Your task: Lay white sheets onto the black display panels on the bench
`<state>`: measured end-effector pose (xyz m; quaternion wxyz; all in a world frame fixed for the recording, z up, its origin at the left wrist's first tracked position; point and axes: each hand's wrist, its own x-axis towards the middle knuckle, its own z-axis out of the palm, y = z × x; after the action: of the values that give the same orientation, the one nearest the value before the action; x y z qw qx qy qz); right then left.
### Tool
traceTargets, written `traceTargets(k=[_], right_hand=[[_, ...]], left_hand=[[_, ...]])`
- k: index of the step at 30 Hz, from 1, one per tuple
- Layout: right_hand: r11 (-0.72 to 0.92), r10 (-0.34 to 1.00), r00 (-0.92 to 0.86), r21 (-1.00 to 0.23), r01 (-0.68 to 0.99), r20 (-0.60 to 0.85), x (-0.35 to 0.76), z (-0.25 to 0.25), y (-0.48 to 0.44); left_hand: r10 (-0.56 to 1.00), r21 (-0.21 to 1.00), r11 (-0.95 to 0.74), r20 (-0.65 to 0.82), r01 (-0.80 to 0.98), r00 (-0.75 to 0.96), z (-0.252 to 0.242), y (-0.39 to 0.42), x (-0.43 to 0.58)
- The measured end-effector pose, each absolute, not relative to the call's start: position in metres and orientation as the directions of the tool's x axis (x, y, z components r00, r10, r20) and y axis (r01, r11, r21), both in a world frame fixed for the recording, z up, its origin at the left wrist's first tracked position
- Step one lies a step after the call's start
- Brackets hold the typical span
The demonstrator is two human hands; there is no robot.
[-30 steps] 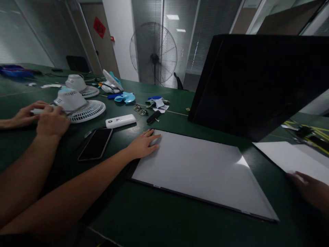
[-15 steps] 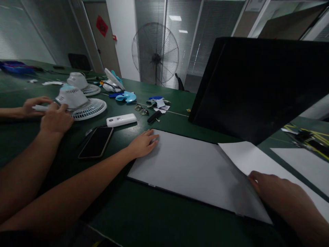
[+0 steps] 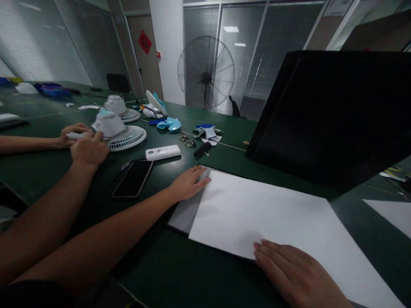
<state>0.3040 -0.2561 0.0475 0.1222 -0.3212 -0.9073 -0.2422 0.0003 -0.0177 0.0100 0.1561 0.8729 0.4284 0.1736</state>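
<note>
A flat grey panel with a thin dark frame (image 3: 184, 216) lies on the green table, mostly covered by a large white sheet (image 3: 257, 205). The bare strip of panel shows at its left end. My left hand (image 3: 189, 183) rests there with fingers spread, its thumb at the sheet's left edge. My right hand (image 3: 295, 269) lies over the sheet's near edge, fingers stretched out and side by side. The sheet reaches past the panel toward the lower right, hiding most of the panel.
A large black panel (image 3: 321, 115) stands tilted behind. To the left lie a phone (image 3: 133, 179), a white power bank (image 3: 163, 152) and glasses (image 3: 186, 140). A co-worker's hands (image 3: 88, 147) hold a white fan part (image 3: 109, 124). Another white sheet (image 3: 391, 218) lies right.
The white sheet has come down flat over most of the panel. My right hand has moved left from the lifted sheet onto its near edge. My left hand stays at the panel's left end.
</note>
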Motion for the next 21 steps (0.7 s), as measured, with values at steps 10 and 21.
traceTargets(k=[10, 21], right_hand=[[0.753, 0.53, -0.774, 0.227, 0.618, 0.347, 0.292, 0.038, -0.258], [0.622, 0.643, -0.684, 0.286, 0.729, 0.345, 0.297, 0.019, -0.251]], left_hand=[[0.832, 0.384, -0.55, 0.177, 0.741, 0.526, 0.0, -0.012, -0.001], [0.855, 0.528, -0.515, 0.261, 0.675, 0.448, -0.001, -0.002, -0.003]])
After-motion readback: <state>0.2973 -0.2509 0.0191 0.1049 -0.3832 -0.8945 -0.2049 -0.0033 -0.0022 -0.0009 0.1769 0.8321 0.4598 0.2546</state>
